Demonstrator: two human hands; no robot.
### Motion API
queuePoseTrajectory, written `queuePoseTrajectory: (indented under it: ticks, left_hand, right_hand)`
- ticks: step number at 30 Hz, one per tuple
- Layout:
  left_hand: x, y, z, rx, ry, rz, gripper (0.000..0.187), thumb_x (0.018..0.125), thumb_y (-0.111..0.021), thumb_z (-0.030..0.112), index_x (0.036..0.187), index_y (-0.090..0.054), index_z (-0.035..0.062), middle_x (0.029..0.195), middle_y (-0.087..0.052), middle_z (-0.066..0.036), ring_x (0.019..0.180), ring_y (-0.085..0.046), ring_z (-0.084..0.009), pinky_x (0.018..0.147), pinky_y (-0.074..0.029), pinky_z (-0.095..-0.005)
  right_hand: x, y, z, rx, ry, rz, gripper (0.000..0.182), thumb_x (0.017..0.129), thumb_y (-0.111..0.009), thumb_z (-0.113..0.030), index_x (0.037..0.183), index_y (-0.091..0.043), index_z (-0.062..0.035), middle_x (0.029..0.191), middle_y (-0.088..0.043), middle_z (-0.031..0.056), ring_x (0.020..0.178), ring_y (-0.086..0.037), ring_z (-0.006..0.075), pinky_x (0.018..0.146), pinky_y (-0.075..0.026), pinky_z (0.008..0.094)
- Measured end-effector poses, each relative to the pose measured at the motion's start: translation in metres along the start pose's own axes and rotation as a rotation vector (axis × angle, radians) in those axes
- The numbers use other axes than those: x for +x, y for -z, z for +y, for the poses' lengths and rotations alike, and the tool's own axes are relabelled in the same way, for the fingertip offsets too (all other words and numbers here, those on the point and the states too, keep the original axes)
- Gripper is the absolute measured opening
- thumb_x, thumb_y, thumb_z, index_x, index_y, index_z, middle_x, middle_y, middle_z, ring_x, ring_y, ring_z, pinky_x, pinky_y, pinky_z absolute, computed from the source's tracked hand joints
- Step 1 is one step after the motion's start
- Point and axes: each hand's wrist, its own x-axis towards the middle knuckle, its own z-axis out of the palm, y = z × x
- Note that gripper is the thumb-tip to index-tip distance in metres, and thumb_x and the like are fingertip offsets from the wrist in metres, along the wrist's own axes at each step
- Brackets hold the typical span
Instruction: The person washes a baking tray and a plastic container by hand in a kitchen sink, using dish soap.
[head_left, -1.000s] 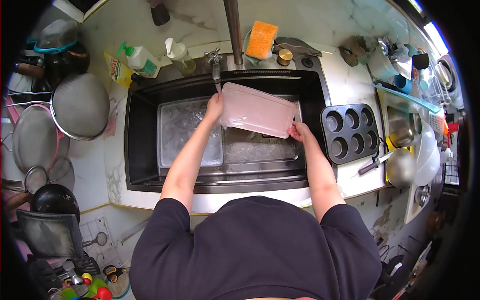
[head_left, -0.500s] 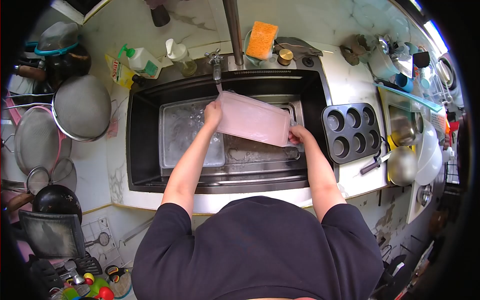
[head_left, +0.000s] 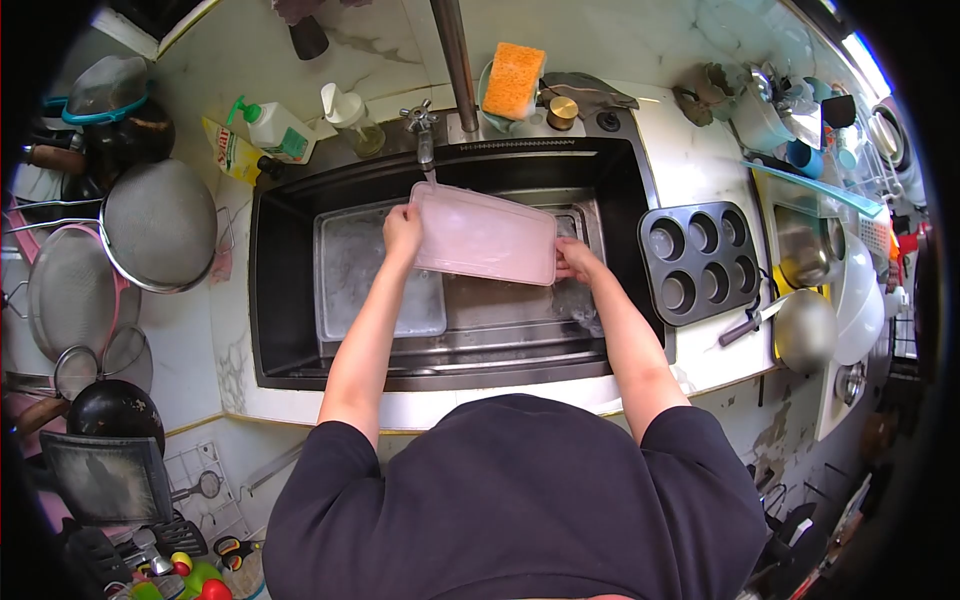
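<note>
A flat pink rectangular plastic lid (head_left: 485,235) with a low rim is held over the sink (head_left: 500,377). My left hand (head_left: 403,233) is closed on its left end, close under the tap (head_left: 425,140). At the opposite end, my right hand (head_left: 575,260) grips the lid's right edge, fingers partly hidden behind it. Water runs from the tap onto the lid's upper left corner, and its surface looks wet. Below and to the left, a clear rectangular container (head_left: 352,290) with water in it rests on the sink floor.
A six-cup muffin pan (head_left: 703,262) lies right of the sink, beside a knife (head_left: 742,328). Behind stand an orange sponge (head_left: 514,80), a green-pump bottle (head_left: 278,130) and a spray bottle (head_left: 352,118). Sieves (head_left: 160,225) hang at left.
Both hands have moved the lid a little to the left, and it now lies less tilted. Water spills off at the lid's right end, by my right hand.
</note>
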Motion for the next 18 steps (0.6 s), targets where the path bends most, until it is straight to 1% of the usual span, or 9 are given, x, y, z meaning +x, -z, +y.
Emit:
queuePoseTrajectory:
  ticks: [2,4,6,7,9,11,14,16,18]
  left_hand:
    - [0.001,0.007,0.002,-0.028,0.010,0.003,0.030,0.081,-0.048,0.028,0.087,-0.058,-0.0001,0.081,-0.060,-0.020,0.079,-0.058,-0.0326,0.070,-0.044,-0.0376]
    - [0.002,0.011,-0.003,-0.056,0.023,0.008,0.030,0.081,-0.048,0.028,0.088,-0.057,0.0000,0.081,-0.061,-0.019,0.078,-0.058,-0.0317,0.070,-0.044,-0.0374]
    - [0.004,0.013,-0.010,-0.169,0.080,0.009,0.030,0.080,-0.052,0.026,0.091,-0.054,-0.0025,0.075,-0.060,-0.012,0.068,-0.055,-0.0168,0.065,-0.043,-0.0299]
    - [0.009,0.006,-0.027,-0.170,0.083,0.015,0.030,0.080,-0.052,0.026,0.091,-0.054,-0.0025,0.075,-0.060,-0.012,0.068,-0.055,-0.0168,0.065,-0.043,-0.0299]
    - [0.011,-0.003,-0.044,-0.254,0.093,-0.033,0.035,0.078,-0.053,0.030,0.098,-0.051,0.0019,0.083,-0.060,-0.018,0.080,-0.058,-0.0289,0.073,-0.043,-0.0365]
    - [-0.001,-0.010,-0.046,-0.146,0.037,-0.029,0.042,0.077,-0.054,0.031,0.106,-0.046,0.0026,0.090,-0.058,-0.019,0.084,-0.057,-0.0297,0.074,-0.043,-0.0372]
    - [-0.022,-0.029,-0.034,0.102,-0.090,0.029,0.058,0.076,-0.055,0.032,0.122,-0.032,0.0052,0.103,-0.050,-0.019,0.091,-0.053,-0.0317,0.077,-0.043,-0.0392]
    - [-0.033,-0.034,-0.021,0.241,-0.164,0.085,0.066,0.075,-0.055,0.032,0.129,-0.024,0.0072,0.109,-0.045,-0.019,0.094,-0.051,-0.0330,0.078,-0.042,-0.0406]
    - [-0.038,-0.038,-0.011,0.324,-0.228,-0.011,0.066,0.077,-0.053,0.032,0.132,-0.022,0.0120,0.113,-0.039,-0.018,0.094,-0.049,-0.0358,0.076,-0.043,-0.0426]
  right_hand:
    - [0.000,-0.005,0.000,-0.022,0.015,-0.013,0.023,0.089,-0.038,-0.024,0.103,-0.049,-0.0092,0.085,-0.056,0.0040,0.067,-0.056,0.0154,0.058,-0.049,0.0321]
    - [-0.001,-0.007,0.000,-0.067,0.152,0.009,0.023,0.088,-0.041,-0.024,0.106,-0.047,-0.0117,0.087,-0.055,0.0019,0.067,-0.054,0.0138,0.062,-0.048,0.0336]
    - [-0.001,-0.008,-0.005,0.039,0.217,0.026,0.024,0.088,-0.043,-0.025,0.106,-0.048,-0.0111,0.088,-0.055,0.0015,0.070,-0.053,0.0131,0.065,-0.046,0.0322]
    - [-0.001,-0.008,-0.008,0.149,0.281,0.045,0.024,0.088,-0.044,-0.026,0.106,-0.048,-0.0105,0.089,-0.055,0.0011,0.072,-0.052,0.0125,0.068,-0.045,0.0307]
    - [-0.003,-0.007,-0.020,0.233,0.354,0.029,0.024,0.088,-0.043,-0.026,0.106,-0.048,-0.0097,0.090,-0.055,0.0009,0.076,-0.052,0.0120,0.071,-0.044,0.0291]
    - [-0.012,-0.008,-0.029,0.441,0.479,-0.044,0.024,0.089,-0.040,-0.025,0.104,-0.048,-0.0070,0.092,-0.054,0.0014,0.084,-0.050,0.0119,0.077,-0.040,0.0244]
    - [0.000,-0.003,-0.028,0.477,0.579,-0.001,0.024,0.090,-0.038,-0.024,0.105,-0.047,-0.0063,0.092,-0.054,0.0031,0.085,-0.050,0.0124,0.078,-0.040,0.0255]
    - [0.006,0.006,-0.025,0.420,0.625,0.043,0.026,0.090,-0.037,-0.024,0.105,-0.046,-0.0050,0.093,-0.054,0.0042,0.085,-0.050,0.0128,0.078,-0.041,0.0264]
    - [0.009,0.016,-0.021,0.332,0.616,0.138,0.026,0.091,-0.036,-0.024,0.105,-0.045,-0.0048,0.095,-0.054,0.0049,0.087,-0.050,0.0132,0.079,-0.041,0.0281]
